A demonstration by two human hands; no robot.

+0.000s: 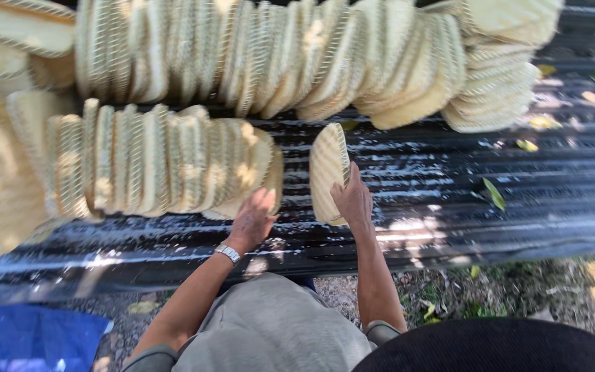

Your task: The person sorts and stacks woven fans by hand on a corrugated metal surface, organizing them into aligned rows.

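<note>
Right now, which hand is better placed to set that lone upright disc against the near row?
The right hand. It already grips the lone disc, held upright on the dark corrugated sheet. The left hand rests against the end of the near row, probably steadying it.

An outdoor drying yard for handmade food: rows of pale round woven-patterned discs lean on edge in open sunlight on dark corrugated metal sheeting, with fallen leaves scattered to the right of the grip and gravel ground with weeds just below it.
</note>
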